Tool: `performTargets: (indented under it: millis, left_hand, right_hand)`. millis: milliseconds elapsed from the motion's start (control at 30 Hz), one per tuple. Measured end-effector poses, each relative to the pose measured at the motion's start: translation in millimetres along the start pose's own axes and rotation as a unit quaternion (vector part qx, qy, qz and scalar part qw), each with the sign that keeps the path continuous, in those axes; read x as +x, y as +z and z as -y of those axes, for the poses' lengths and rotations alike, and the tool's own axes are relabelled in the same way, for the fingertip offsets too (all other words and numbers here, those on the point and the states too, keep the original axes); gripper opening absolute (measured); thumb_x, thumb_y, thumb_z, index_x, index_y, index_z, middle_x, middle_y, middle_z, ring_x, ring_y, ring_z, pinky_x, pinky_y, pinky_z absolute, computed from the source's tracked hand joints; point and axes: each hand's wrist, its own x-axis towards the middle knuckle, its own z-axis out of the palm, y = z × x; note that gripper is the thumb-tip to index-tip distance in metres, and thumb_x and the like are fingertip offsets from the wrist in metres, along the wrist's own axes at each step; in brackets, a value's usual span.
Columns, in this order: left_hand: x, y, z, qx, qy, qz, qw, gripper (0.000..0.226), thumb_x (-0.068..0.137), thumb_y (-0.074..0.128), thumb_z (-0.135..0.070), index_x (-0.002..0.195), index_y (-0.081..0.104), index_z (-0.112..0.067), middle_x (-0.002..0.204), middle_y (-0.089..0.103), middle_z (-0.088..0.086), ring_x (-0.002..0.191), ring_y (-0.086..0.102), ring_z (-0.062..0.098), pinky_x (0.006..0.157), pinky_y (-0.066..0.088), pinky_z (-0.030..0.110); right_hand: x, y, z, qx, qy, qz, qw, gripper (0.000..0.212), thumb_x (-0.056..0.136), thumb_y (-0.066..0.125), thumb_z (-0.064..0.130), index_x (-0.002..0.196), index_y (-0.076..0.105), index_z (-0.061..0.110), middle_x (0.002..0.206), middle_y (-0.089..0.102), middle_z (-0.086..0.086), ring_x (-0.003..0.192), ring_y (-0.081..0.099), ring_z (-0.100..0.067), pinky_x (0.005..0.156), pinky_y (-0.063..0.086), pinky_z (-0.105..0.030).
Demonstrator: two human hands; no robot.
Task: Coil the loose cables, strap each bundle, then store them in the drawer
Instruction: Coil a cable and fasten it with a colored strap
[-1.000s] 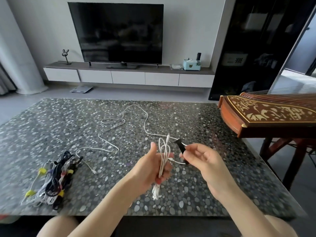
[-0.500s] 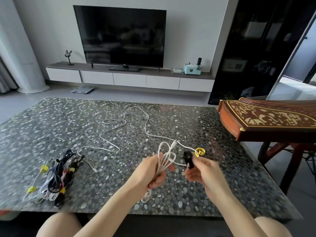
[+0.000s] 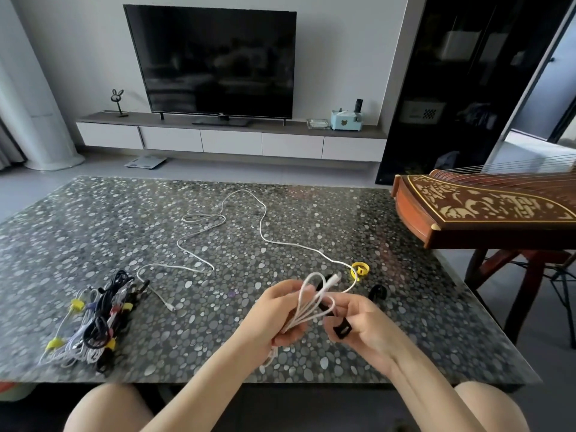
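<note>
Head view: on the pebble-patterned table [image 3: 93, 229], strapped cable bundles [image 3: 93, 325] heap at 9 o'clock. A yellow strap roll [image 3: 360, 269] and a black roll [image 3: 377, 293] lie at 1 o'clock just past the hands, and a wooden zither [image 3: 483, 210] stands at 2. The left hand [image 3: 280, 316] clenches the white cable [image 3: 311, 304], folded in slim loops at 6 o'clock. The right hand [image 3: 364, 328] pinches a black strap [image 3: 343, 330] beside it.

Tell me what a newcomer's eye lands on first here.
Centre front, the left hand grips a coiled white cable while the right hand pinches a black strap beside it. Behind them a loose white cable snakes over the pebble-patterned table, with a pile of strapped bundles at its near left and an ornate wooden zither at the right.
</note>
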Motion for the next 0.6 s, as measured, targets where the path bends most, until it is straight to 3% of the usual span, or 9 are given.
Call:
performTargets:
  millis: [67, 200, 333, 467, 600]
  left_hand:
    - [2, 1, 0, -0.022, -0.012, -0.022, 0.999, 0.023, 0.092, 0.058, -0.032, 0.094, 0.068, -0.011, 0.057, 0.052, 0.006, 0.041, 0.039, 0.016, 0.032, 0.020, 0.016]
    - [2, 4, 0, -0.018, -0.015, -0.022, 0.999, 0.024, 0.094, 0.056, -0.030, 0.087, 0.072, -0.012, 0.056, 0.052, 0.007, 0.041, 0.040, 0.015, 0.032, 0.021, 0.017]
    - [2, 7, 0, -0.006, -0.002, -0.045, 0.999, 0.024, 0.093, 0.057, -0.028, 0.083, 0.076, -0.017, 0.054, 0.052, 0.004, 0.040, 0.038, 0.011, 0.033, 0.021, 0.018]
    - [5, 15, 3, -0.042, 0.000, -0.131, 0.990, 0.023, 0.092, 0.055, -0.023, 0.082, 0.073, -0.013, 0.052, 0.054, -0.001, 0.037, 0.037, 0.007, 0.033, 0.022, 0.019]
    - [11, 19, 4, 0.033, 0.046, -0.230, 0.972, 0.021, 0.091, 0.053, -0.022, 0.078, 0.065, -0.010, 0.051, 0.054, -0.003, 0.037, 0.040, 0.003, 0.036, 0.028, 0.016]
  right_hand:
    - [-2, 2, -2, -0.019, -0.032, 0.005, 0.999, 0.050, 0.084, 0.043, -0.019, 0.119, 0.065, 0.008, 0.080, 0.066, 0.001, 0.064, 0.054, -0.003, 0.058, 0.042, -0.013]
    - [-6, 5, 1, -0.064, -0.081, 0.026, 0.994, 0.047, 0.081, 0.053, -0.011, 0.116, 0.068, 0.017, 0.103, 0.068, -0.008, 0.091, 0.061, -0.009, 0.072, 0.046, -0.012]
    - [-8, 4, 3, -0.033, -0.073, 0.025, 0.996, 0.042, 0.080, 0.060, -0.003, 0.116, 0.068, 0.016, 0.099, 0.070, -0.002, 0.082, 0.061, -0.005, 0.066, 0.047, -0.014]
    - [-9, 7, -4, 0.043, -0.042, -0.054, 0.997, 0.029, 0.076, 0.071, 0.011, 0.105, 0.073, 0.014, 0.071, 0.064, -0.004, 0.061, 0.057, -0.012, 0.056, 0.045, -0.021]
    - [-21, 8, -12, 0.095, -0.045, -0.084, 0.991, 0.018, 0.076, 0.061, 0.011, 0.086, 0.076, 0.007, 0.085, 0.070, -0.018, 0.071, 0.065, -0.019, 0.065, 0.054, -0.025]
